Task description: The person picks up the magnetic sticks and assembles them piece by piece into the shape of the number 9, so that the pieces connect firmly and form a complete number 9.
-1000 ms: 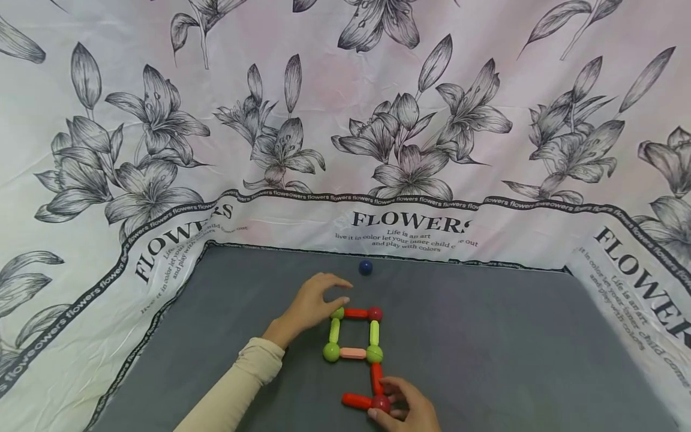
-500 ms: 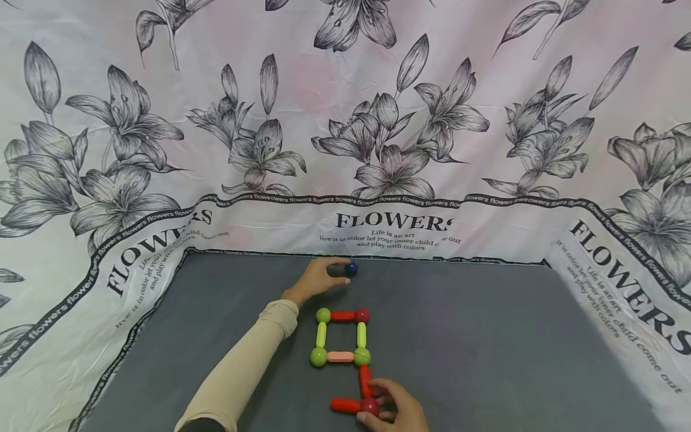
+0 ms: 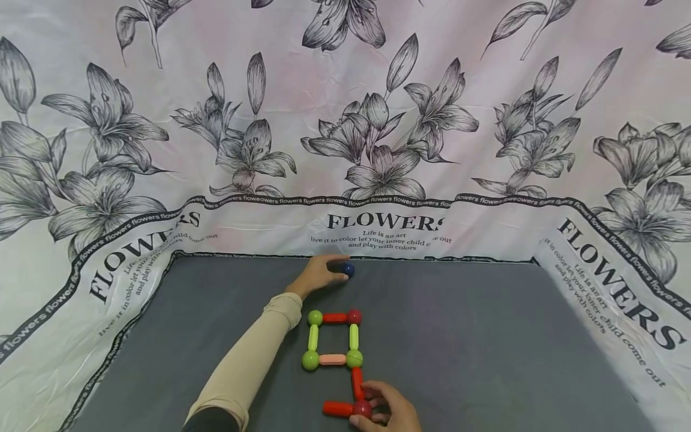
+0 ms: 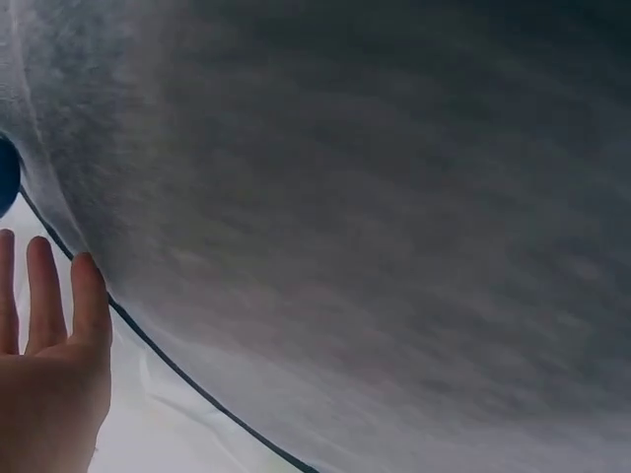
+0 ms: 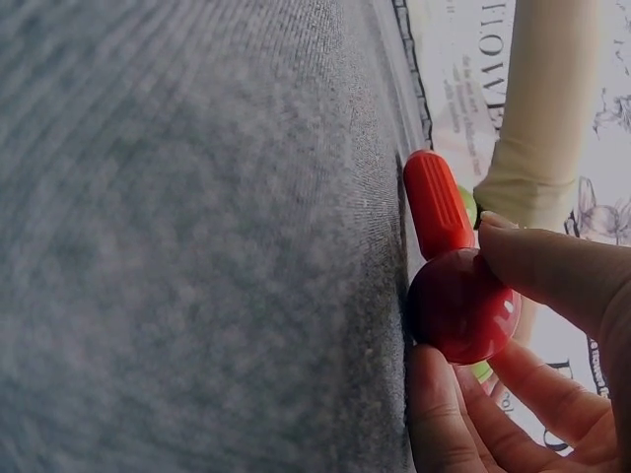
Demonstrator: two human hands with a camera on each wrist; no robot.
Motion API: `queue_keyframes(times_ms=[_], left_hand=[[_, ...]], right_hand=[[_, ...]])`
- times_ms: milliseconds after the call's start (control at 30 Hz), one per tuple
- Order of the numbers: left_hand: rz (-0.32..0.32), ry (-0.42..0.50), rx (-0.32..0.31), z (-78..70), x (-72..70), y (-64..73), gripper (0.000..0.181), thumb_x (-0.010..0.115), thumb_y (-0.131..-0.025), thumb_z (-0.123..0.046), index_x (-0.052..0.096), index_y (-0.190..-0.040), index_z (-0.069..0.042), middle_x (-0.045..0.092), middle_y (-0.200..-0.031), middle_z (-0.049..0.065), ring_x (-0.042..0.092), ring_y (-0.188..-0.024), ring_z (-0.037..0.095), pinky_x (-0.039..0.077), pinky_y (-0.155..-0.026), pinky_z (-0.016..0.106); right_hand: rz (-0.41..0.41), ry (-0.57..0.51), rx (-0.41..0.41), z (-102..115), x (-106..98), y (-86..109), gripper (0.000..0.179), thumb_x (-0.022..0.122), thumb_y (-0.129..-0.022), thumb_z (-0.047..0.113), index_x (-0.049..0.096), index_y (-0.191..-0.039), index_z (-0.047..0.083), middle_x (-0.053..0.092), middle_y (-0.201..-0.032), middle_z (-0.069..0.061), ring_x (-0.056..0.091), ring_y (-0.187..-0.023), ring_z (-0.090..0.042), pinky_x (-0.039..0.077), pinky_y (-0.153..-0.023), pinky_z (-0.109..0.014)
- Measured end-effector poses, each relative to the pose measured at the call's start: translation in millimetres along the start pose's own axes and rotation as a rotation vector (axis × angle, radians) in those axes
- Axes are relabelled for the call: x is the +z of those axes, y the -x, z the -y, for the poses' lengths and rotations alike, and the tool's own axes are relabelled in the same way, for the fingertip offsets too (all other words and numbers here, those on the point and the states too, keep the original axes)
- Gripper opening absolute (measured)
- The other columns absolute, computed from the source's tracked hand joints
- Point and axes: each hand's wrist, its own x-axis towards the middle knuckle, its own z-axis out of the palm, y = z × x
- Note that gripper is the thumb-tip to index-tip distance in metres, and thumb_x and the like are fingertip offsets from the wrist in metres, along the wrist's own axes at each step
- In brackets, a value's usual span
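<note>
At the far edge of the grey cloth, my left hand (image 3: 317, 275) has its thumb and forefinger on either side of a dark blue ball (image 3: 348, 270), fingertips right at its surface. In the left wrist view several fingers stretch out straight below the blue ball (image 4: 7, 175). Near the front, my right hand (image 3: 393, 409) pinches a dark red ball (image 5: 463, 307) between thumb and fingers. Red rods join this ball: one rod (image 3: 338, 409) points left, another (image 3: 357, 383) runs up to a green ball (image 3: 354, 359) at the corner of a square.
The square of rods and balls lies flat on the grey cloth (image 3: 475, 342): green side rods (image 3: 313, 338), a red top rod (image 3: 335, 318), a pink bottom rod (image 3: 332, 359). A white flower-printed curtain (image 3: 259, 222) borders the cloth at the back and sides.
My left hand has reached away from the square's upper left corner to the blue ball and closed in around it. The right hand keeps its hold on the red ball. The head view has turned slightly.
</note>
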Motion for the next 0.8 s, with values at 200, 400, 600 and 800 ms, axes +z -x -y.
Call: queue_keyframes(times_ms=[200,400,600,800], left_hand=[[0.007,-0.05,0.03,-5.3,10.6,-11.1,0.05,0.081,-0.083,-0.011,0.067,-0.131,-0.006,0.064,-0.136,0.014,0.056,-0.13,0.033,0.04,-0.113,0.05],[-0.022,-0.071,0.052,-4.8,15.2,-15.3,0.043,0.08,-0.082,-0.005,0.071,-0.124,-0.005,0.067,-0.128,0.015,0.059,-0.122,0.032,0.044,-0.109,0.048],[-0.032,-0.049,-0.023,-7.8,9.6,-10.2,0.038,0.08,-0.084,-0.01,0.073,-0.121,-0.006,0.067,-0.127,0.015,0.06,-0.121,0.032,0.046,-0.107,0.047],[-0.013,0.004,-0.054,-20.2,-8.4,10.3,0.039,0.079,-0.086,-0.015,0.071,-0.124,-0.006,0.066,-0.132,0.015,0.062,-0.122,0.034,0.05,-0.103,0.046]], right_hand=[[-0.016,-0.014,0.001,0.2,1.0,3.1,0.058,0.085,-0.08,0.031,0.063,-0.126,0.004,0.067,-0.112,-0.011,0.062,-0.095,-0.019,0.057,-0.071,-0.028],[-0.022,-0.017,0.006,1.0,0.5,2.3,0.058,0.085,-0.08,0.031,0.063,-0.126,0.004,0.067,-0.111,-0.01,0.062,-0.095,-0.019,0.057,-0.071,-0.029],[-0.019,-0.014,0.006,-1.1,0.3,1.7,0.059,0.085,-0.079,0.033,0.063,-0.127,0.005,0.067,-0.112,-0.01,0.062,-0.095,-0.019,0.057,-0.071,-0.029],[-0.01,0.016,0.031,-1.3,0.2,-1.1,0.062,0.086,-0.078,0.036,0.063,-0.126,0.005,0.067,-0.111,-0.007,0.062,-0.095,-0.018,0.057,-0.072,-0.029]])
